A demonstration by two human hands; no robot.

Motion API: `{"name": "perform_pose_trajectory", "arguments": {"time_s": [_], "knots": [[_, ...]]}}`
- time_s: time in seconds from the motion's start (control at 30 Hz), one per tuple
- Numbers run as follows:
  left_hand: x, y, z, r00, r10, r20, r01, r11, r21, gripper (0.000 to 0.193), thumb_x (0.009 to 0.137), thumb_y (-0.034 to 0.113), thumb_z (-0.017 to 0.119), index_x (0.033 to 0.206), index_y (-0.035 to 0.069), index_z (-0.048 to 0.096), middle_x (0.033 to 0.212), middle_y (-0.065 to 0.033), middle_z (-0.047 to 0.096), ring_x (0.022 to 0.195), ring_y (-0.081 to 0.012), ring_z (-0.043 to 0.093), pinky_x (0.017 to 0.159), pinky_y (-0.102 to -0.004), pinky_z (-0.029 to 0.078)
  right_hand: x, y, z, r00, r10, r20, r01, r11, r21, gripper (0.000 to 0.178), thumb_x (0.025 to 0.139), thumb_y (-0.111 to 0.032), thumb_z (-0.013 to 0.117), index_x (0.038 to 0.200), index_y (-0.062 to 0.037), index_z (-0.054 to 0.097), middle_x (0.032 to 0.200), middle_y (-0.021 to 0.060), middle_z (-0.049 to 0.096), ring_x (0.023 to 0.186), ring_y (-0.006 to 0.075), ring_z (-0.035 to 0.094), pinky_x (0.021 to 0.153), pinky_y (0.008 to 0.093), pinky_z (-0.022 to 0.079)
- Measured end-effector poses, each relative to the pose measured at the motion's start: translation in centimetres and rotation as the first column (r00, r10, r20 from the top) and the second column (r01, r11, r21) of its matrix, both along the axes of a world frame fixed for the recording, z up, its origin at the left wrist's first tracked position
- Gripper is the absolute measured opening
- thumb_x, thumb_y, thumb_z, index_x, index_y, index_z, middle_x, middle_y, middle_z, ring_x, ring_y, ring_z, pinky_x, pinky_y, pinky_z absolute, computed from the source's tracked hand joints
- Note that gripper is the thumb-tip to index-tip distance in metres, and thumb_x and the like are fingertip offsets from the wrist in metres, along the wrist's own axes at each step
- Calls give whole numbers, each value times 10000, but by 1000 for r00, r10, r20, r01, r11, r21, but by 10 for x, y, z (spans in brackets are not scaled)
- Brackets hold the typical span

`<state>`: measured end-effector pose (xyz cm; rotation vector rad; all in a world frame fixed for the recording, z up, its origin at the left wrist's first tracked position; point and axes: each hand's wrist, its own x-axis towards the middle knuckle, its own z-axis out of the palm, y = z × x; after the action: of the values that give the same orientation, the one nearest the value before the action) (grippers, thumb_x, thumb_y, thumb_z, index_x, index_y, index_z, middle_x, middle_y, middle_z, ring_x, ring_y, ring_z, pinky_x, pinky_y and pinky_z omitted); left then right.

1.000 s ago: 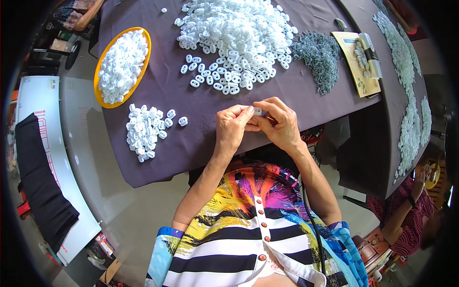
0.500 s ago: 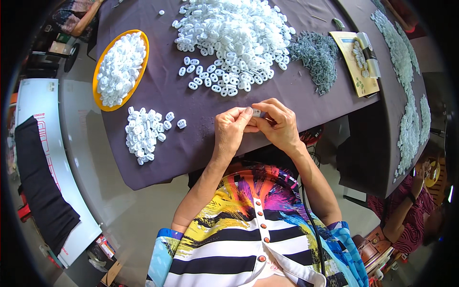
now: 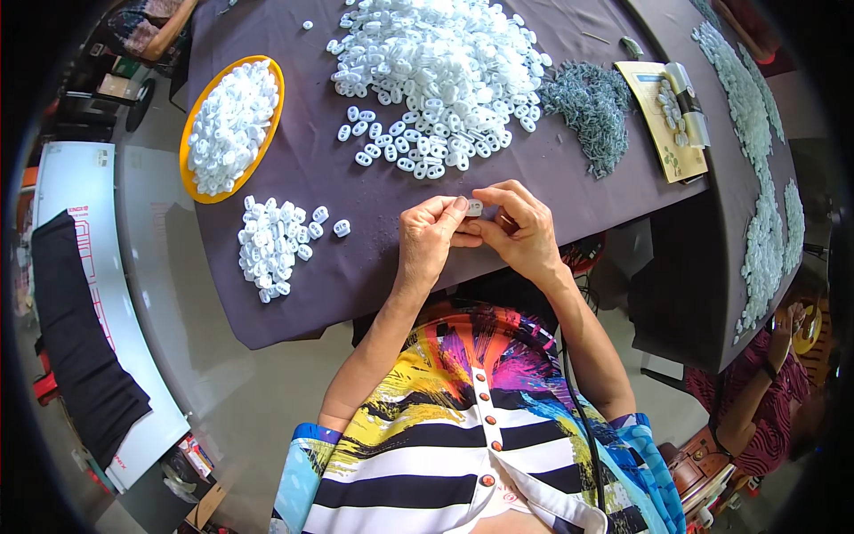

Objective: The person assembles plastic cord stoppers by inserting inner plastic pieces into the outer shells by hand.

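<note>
Between my two hands, just over the table's near edge, is a small white oval plastic piece [image 3: 475,207] with slots or holes in its face. My left hand [image 3: 429,236] pinches its left side between thumb and fingers. My right hand [image 3: 520,227] is closed round its right side, index finger above and thumb below; whether a tiny part is also in these fingers I cannot make out. Ahead lies a large heap of white two-holed oval pieces [image 3: 445,67], several of them loose at its near side. A smaller heap of similar pieces [image 3: 271,245] lies to my left.
An orange oval tray [image 3: 187,169] heaped with white pieces stands at the left. Right of the big heap are a pile of tiny grey-green parts [image 3: 592,111] and a yellow booklet [image 3: 636,84]. More pale pieces [image 3: 756,258] cover the right-hand table, where another person [image 3: 752,392] sits.
The whole view has shifted slightly. The white piece is turned a little so more of its face shows, and my right index finger has lifted slightly off it.
</note>
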<state>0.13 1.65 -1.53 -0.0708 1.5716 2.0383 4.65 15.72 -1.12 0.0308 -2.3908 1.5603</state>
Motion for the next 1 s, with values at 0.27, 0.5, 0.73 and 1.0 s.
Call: {"name": "perform_pose_trajectory", "arguments": {"time_s": [0.27, 0.5, 0.73, 1.0], "knots": [[-7, -9, 6, 986, 151, 66, -153, 988, 26, 223, 891, 168, 548, 868, -46, 605, 815, -134, 642, 631, -207, 657, 513, -292, 561, -3, -2, 1, 1000, -3, -23, 3, 999, -33, 187, 748, -7, 645, 933, -7, 612, 810, 31, 555, 532, 61, 425, 484, 209, 354], [-25, -55, 12, 965, 263, 12, -263, 965, -4, 225, 867, 197, 578, 871, -24, 617, 798, -143, 651, 618, -216, 661, 492, -292, 551, 1, -3, 2, 999, -1, 36, 4, 996, -87, 286, 943, -210, 446, 876, 25, 593, 760, 39, 524, 632, 89, 439, 580, 216, 365], [-20, -77, 25, 964, 266, 0, -266, 964, -33, 224, 868, 203, 576, 879, -16, 621, 803, -139, 656, 614, -196, 660, 484, -275, 543, -4, -5, 1, 997, 71, 26, -70, 997, -21, 210, 925, -152, 478, 917, 20, 599, 760, 42, 532, 641, 97, 445, 594, 228, 377], [8, -77, 23, 987, 156, 41, -155, 987, -34, 246, 878, 222, 563, 902, -14, 630, 799, -111, 657, 619, -156, 649, 470, -244, 527, -13, -48, 41, 959, 247, 137, -245, 969, -34, 281, 757, -33, 656, 1032, -14, 602, 784, 30, 542, 596, 68, 449, 534, 212, 376]]}}
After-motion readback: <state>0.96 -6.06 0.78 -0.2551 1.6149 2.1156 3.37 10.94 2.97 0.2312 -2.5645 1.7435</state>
